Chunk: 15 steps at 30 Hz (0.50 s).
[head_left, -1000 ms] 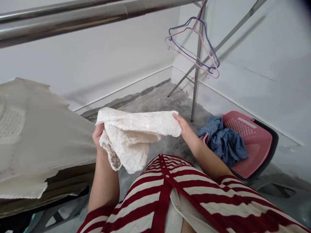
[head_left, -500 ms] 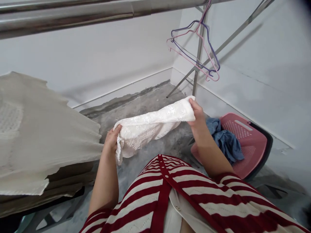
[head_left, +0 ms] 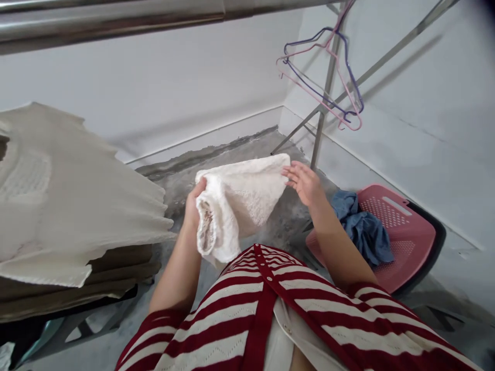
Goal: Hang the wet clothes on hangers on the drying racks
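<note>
My left hand (head_left: 192, 208) grips a bunched white lace cloth (head_left: 235, 206), which hangs down in folds with a darker patterned inner side showing at its lower fold. My right hand (head_left: 305, 183) is open, fingers spread, and its fingertips sit right by the cloth's upper right corner. I cannot tell whether they touch it. To the left, a large cream fabric piece (head_left: 77, 196) with a textured panel lies spread on a flat stack, close to my left wrist.
A pink plastic laundry basket (head_left: 402, 232) holding crumpled blue denim (head_left: 363, 229) tilts on the floor at right. A steel drying rack (head_left: 320, 113) with pink and purple hangers (head_left: 323, 77) stands in the corner. A steel rail (head_left: 108, 18) crosses overhead.
My right hand has let go of the cloth and opened. The cloth, stretched between my hands before, now hangs bunched from my left hand.
</note>
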Each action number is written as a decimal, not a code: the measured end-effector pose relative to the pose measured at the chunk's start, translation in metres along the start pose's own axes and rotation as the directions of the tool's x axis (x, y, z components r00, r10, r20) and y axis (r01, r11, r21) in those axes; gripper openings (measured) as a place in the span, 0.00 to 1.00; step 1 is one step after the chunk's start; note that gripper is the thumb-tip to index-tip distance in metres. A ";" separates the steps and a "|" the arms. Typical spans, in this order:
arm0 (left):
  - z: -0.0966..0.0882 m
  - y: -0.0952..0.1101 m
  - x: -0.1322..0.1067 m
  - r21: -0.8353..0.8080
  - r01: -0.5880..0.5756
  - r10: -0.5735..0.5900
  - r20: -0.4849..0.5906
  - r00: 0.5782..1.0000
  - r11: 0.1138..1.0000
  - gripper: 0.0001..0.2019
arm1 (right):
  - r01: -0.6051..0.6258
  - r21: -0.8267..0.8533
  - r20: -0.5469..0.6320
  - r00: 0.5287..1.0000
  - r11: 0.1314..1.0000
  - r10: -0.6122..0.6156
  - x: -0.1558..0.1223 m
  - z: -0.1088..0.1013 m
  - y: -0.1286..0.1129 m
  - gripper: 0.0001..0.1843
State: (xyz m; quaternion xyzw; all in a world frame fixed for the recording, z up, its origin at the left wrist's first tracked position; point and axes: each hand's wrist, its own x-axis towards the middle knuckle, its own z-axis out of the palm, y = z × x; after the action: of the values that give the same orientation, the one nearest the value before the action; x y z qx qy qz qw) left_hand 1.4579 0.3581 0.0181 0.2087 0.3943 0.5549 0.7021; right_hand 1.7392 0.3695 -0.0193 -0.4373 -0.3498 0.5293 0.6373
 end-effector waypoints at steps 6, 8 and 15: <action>0.032 -0.023 0.016 -0.189 0.065 -0.057 0.047 0.997 0.980 0.16 | 0.079 -0.321 0.320 0.947 0.944 0.030 -0.043 0.032 0.022 0.21; 0.037 -0.027 0.017 -0.248 -0.006 0.010 0.016 1.000 0.969 0.15 | 0.145 -0.353 0.392 0.920 0.924 0.006 -0.053 0.038 0.025 0.27; 0.044 -0.021 0.011 -0.309 -0.177 0.192 0.017 0.981 0.935 0.19 | 0.273 -0.448 0.541 0.841 0.851 0.015 -0.058 0.036 0.039 0.60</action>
State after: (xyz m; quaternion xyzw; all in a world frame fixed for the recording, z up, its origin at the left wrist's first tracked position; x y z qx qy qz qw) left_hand 1.5062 0.3682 0.0258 0.1465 0.2658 0.6676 0.6799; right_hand 1.6806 0.3219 -0.0413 -0.4024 -0.6669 0.4712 0.4140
